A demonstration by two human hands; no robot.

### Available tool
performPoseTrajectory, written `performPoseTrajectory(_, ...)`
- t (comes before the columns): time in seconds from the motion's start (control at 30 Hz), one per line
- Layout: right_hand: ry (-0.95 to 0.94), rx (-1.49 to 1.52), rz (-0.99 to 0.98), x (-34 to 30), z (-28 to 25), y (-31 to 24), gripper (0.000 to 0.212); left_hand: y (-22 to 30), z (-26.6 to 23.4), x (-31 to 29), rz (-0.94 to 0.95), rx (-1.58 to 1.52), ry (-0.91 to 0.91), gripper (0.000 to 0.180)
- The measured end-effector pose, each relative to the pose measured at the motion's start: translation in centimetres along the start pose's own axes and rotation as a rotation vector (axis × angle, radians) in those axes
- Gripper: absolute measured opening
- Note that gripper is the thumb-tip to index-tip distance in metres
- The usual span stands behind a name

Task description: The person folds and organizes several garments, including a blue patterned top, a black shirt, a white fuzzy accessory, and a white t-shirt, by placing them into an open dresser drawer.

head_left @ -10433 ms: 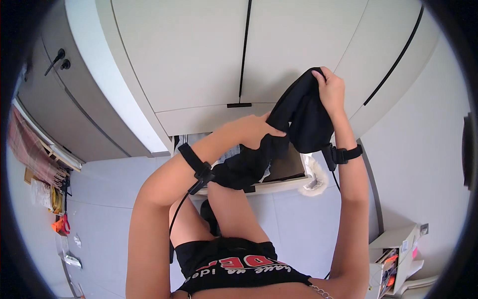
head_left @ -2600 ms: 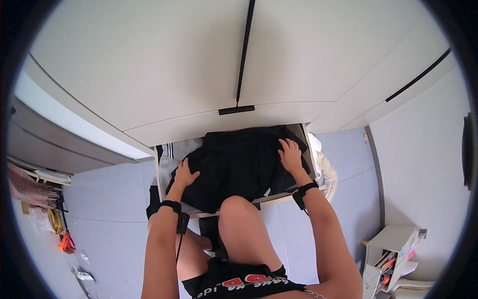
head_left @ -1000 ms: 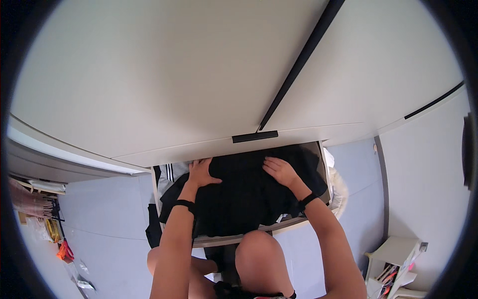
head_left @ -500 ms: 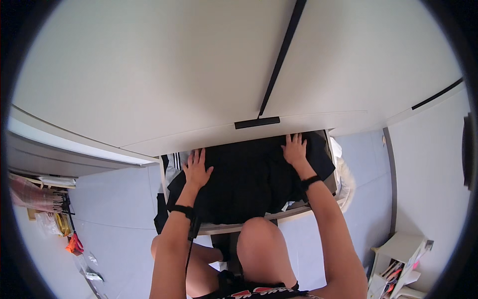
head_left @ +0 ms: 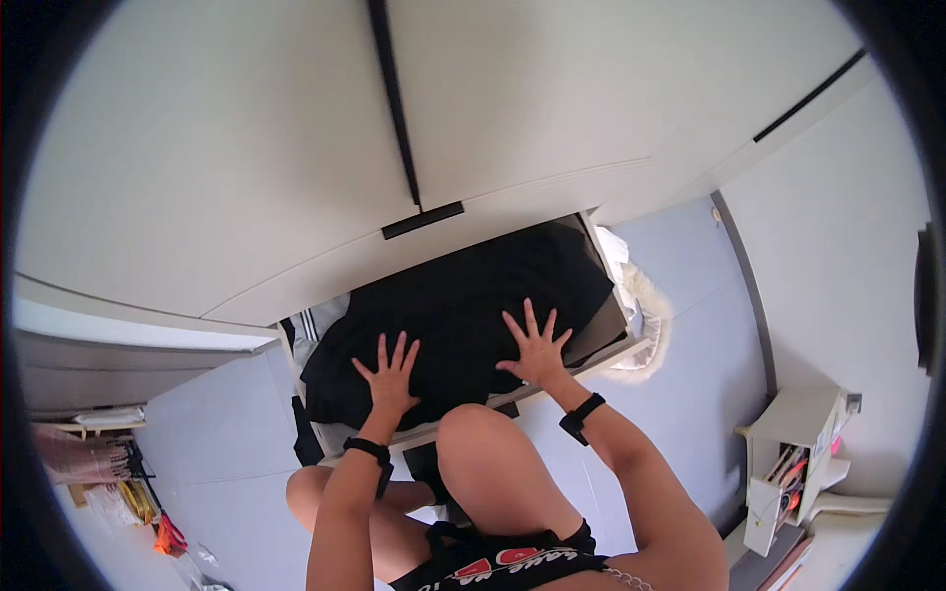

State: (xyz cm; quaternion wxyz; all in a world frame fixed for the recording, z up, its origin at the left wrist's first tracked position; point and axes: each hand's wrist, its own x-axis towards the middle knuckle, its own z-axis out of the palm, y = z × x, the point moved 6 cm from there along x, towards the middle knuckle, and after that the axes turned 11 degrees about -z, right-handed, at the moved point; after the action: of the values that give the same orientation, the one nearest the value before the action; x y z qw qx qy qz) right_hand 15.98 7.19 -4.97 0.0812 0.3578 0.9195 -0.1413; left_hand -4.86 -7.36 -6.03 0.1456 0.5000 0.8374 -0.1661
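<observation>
A black garment [head_left: 448, 305] lies spread across the pulled-out drawer [head_left: 603, 345] of a white wardrobe. My left hand [head_left: 390, 376] rests on its near left part, fingers spread. Toward the near right part, my right hand [head_left: 537, 345] lies flat on the same cloth, fingers also apart. Neither hand grips anything. At the drawer's far left corner a grey piece of clothing with white and dark stripes [head_left: 313, 323] shows beside the black cloth. Whatever lies beneath the black garment is mostly hidden.
Wardrobe doors [head_left: 266, 128] rise beyond the drawer, with a black handle [head_left: 424, 220] at their lower edge. Fluffy cream fabric [head_left: 650, 330] lies on the floor right of the drawer. A small white cabinet [head_left: 793, 443] stands at the right. My knees are close to the drawer front.
Both hands have slid from the garment's far side toward me, staying on the cloth with fingers spread. The whole view has turned and shifted, so the drawer appears tilted.
</observation>
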Motion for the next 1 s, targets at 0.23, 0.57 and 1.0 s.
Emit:
performPoseTrajectory(0.23, -0.106, -0.218, 0.077, 0.1, 3.7, 0.5, 0.116, -1.3, 0.5, -0.8, -0.103, 0.088, -0.106, 0.126)
performPoseTrajectory(0.57, -0.395, 0.215, 0.044, 1.3, -1.0, 2.0, 0.095, -6.5, 3.3, 0.1, 0.245, -0.456, -0.386, 0.086)
performPoseTrajectory(1.0, -0.090, -0.041, 0.323, 4.4, 0.8, 13.2, 0.091, -9.4, 4.5, -2.7, -0.595, -0.418, -0.289, 0.123)
